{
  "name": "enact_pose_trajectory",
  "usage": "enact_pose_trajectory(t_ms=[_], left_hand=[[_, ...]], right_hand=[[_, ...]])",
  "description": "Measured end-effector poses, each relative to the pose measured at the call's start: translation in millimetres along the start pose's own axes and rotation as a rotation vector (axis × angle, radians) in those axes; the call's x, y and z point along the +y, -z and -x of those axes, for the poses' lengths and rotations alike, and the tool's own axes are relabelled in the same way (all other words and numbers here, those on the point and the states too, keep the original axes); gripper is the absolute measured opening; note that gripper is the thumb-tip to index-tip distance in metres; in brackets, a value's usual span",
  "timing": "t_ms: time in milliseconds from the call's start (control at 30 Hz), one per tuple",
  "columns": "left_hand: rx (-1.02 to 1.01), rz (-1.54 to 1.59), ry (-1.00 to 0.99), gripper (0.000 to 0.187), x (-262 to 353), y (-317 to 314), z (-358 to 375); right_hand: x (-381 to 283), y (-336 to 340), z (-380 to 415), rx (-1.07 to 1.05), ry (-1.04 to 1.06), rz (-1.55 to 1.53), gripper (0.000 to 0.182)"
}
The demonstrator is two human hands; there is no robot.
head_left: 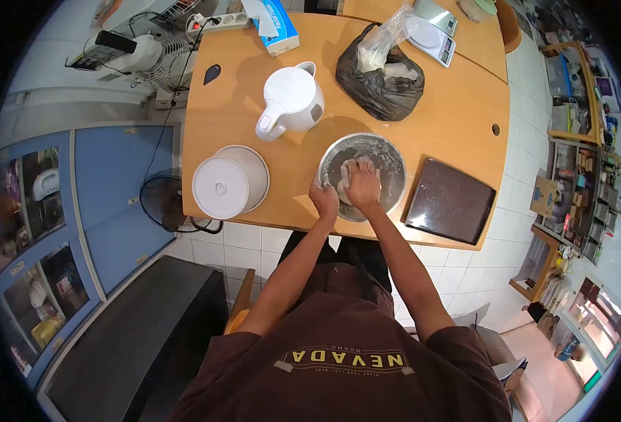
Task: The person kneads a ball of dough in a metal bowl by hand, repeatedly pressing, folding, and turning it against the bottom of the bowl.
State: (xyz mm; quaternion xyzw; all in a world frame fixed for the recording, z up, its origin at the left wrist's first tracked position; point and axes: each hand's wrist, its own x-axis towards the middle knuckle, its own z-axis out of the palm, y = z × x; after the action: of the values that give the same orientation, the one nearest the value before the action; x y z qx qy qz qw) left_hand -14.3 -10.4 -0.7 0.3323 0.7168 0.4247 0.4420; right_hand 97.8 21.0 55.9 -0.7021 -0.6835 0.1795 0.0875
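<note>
A round metal bowl [381, 151] dusted with flour sits near the front edge of the wooden table [458, 105]. Inside it lies a pale lump of dough [344, 174]. My right hand [363, 184] presses down on top of the dough with its fingers curled over it. My left hand [324, 198] grips the bowl's near left rim.
A dark baking tray [450, 200] lies right of the bowl. A white lidded tub [227, 183] stands to its left, a white electric kettle [291, 100] behind it. Farther back are a black bag holding a clear bag [382, 70], a kitchen scale [433, 35] and a tissue box [275, 24].
</note>
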Motion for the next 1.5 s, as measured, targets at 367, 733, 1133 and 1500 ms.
enact_pose_trajectory(t_ms=[367, 733, 1133, 1500], left_hand=[[-0.062, 0.031, 0.07, 0.03, 3, -1, -2], [-0.103, -0.089, 0.061, 0.036, -3, 7, -2], [0.003, 0.017, -0.046, 0.046, -12, 0, 8], [0.076, 0.053, -0.016, 0.04, -7, -8, 5]], right_hand=[[-4, -32, 14, -0.128, -0.145, 0.079, 0.038], [-8, -27, -21, -0.151, -0.26, 0.022, 0.04], [21, -45, -28, -0.051, -0.101, -0.004, 0.035], [23, -7, -19, -0.049, 0.01, -0.17, 0.029]])
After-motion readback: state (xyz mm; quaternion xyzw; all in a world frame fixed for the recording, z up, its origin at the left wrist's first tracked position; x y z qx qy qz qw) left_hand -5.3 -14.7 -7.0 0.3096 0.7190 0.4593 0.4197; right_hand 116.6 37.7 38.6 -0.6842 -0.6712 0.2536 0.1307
